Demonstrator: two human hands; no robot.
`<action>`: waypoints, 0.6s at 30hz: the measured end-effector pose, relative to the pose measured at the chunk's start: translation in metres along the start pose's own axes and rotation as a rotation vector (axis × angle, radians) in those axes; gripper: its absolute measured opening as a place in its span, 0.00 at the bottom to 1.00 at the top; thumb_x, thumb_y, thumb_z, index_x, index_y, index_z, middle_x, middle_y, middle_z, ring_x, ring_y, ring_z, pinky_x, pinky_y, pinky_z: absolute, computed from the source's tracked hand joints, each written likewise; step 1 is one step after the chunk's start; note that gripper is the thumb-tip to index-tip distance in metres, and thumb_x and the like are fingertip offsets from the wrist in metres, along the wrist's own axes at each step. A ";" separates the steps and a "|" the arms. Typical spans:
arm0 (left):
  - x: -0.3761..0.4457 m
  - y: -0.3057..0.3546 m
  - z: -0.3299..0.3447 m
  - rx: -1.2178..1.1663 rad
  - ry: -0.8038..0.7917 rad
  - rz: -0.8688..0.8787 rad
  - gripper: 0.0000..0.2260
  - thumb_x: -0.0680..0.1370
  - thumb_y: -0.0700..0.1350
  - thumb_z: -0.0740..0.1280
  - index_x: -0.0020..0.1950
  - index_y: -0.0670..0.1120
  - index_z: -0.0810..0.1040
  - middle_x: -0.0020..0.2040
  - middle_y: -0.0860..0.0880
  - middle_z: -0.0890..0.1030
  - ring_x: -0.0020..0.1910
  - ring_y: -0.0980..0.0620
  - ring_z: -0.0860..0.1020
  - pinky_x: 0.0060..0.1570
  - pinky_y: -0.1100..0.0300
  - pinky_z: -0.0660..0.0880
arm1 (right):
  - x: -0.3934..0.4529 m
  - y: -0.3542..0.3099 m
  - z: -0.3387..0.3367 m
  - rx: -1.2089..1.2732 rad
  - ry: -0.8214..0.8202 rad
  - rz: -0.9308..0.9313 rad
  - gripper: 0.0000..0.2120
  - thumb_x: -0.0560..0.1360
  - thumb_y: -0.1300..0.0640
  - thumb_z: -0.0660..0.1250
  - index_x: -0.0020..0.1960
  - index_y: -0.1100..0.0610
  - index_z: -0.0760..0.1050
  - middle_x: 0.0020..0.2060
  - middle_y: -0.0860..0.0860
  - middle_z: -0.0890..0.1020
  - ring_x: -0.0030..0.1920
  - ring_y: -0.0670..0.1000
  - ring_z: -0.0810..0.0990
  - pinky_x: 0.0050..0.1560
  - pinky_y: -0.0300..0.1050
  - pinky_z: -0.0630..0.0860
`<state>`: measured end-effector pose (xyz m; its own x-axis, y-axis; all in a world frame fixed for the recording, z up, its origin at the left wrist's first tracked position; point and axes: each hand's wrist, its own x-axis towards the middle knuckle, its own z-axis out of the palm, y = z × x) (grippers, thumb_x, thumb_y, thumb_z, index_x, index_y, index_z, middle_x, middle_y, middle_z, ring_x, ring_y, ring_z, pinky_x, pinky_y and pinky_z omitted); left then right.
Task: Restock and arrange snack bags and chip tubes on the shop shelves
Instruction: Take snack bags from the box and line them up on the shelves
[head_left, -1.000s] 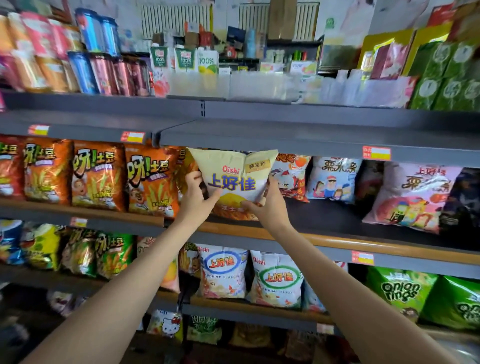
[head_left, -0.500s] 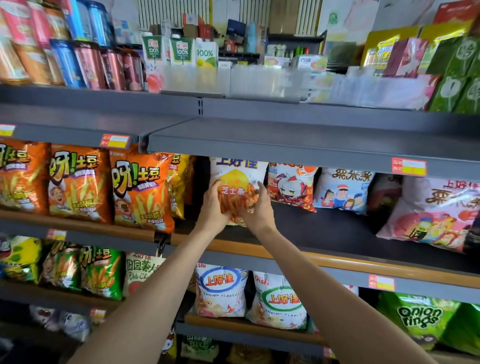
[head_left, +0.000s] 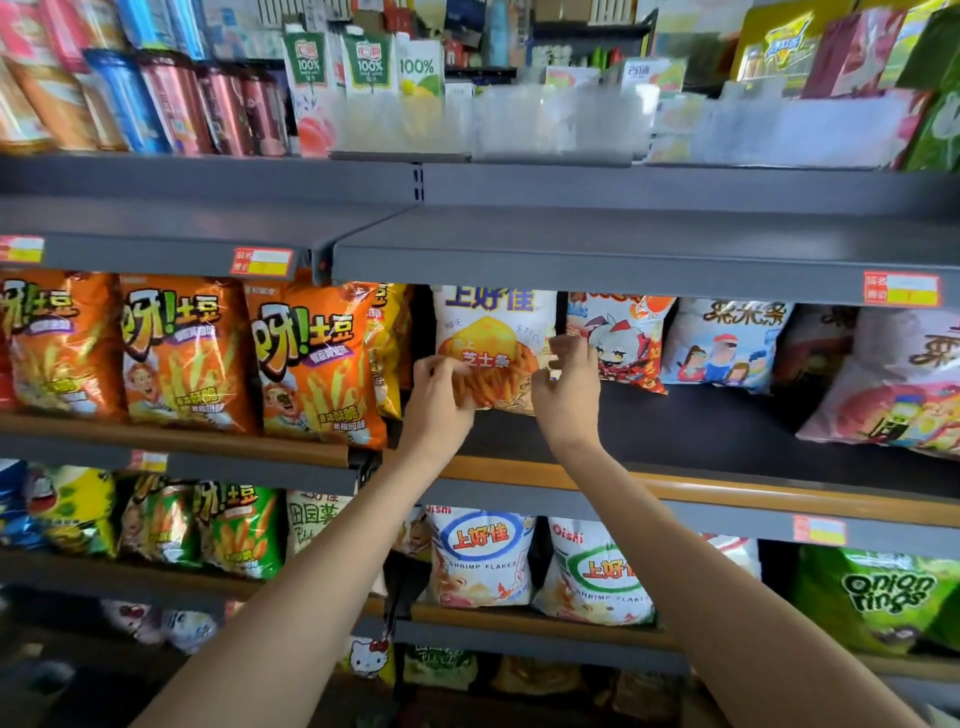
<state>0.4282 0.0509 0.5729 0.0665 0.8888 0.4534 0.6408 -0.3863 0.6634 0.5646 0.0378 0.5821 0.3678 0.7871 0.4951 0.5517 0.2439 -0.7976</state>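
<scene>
A white and yellow Oishi cheese-stick bag (head_left: 493, 332) stands upright at the back of the dark middle shelf (head_left: 727, 431), its top hidden behind the shelf above. My left hand (head_left: 441, 400) grips its lower left corner and my right hand (head_left: 566, 389) pinches its lower right edge. It sits between a yellow bag (head_left: 387, 348) on its left and a red-and-white cartoon bag (head_left: 618, 343) on its right. Chip tubes (head_left: 171, 98) stand on the top shelf at the left.
Orange potato-stick bags (head_left: 311, 364) fill the middle shelf's left section. Pale snack bags (head_left: 727, 343) lean further right. Below are shrimp-flake bags (head_left: 483, 556) and green onion-ring bags (head_left: 883, 597). Juice cartons (head_left: 363, 67) and clear dividers (head_left: 561, 119) stand on top.
Both hands have pushed the cheese-stick bag from in front of the shelf edge back into the middle shelf, where it now stands under the upper shelf. The view has moved closer.
</scene>
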 end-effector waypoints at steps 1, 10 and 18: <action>-0.009 -0.004 -0.006 -0.036 0.020 0.048 0.12 0.75 0.34 0.64 0.58 0.41 0.73 0.63 0.44 0.68 0.58 0.47 0.75 0.54 0.62 0.71 | -0.007 -0.003 0.001 -0.013 0.020 -0.060 0.15 0.73 0.70 0.62 0.59 0.64 0.68 0.57 0.59 0.71 0.56 0.56 0.74 0.54 0.48 0.74; -0.178 -0.174 -0.081 -0.195 -0.448 -0.181 0.10 0.79 0.39 0.61 0.60 0.44 0.69 0.52 0.52 0.74 0.48 0.56 0.77 0.45 0.68 0.72 | -0.139 -0.029 0.075 -0.306 -0.168 -0.349 0.13 0.72 0.69 0.56 0.55 0.68 0.70 0.50 0.64 0.73 0.37 0.64 0.73 0.33 0.55 0.72; -0.344 -0.415 -0.171 0.179 -0.863 -1.159 0.10 0.79 0.40 0.58 0.58 0.37 0.70 0.52 0.38 0.76 0.46 0.45 0.79 0.26 0.63 0.69 | -0.307 0.037 0.221 -0.622 -1.208 0.081 0.21 0.78 0.60 0.60 0.70 0.59 0.62 0.65 0.57 0.68 0.60 0.59 0.72 0.58 0.52 0.72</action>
<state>0.0084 -0.1372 0.2438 -0.1560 0.5678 -0.8082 0.7340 0.6142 0.2899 0.3067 -0.0697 0.3242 -0.2874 0.8660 -0.4091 0.9214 0.1333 -0.3650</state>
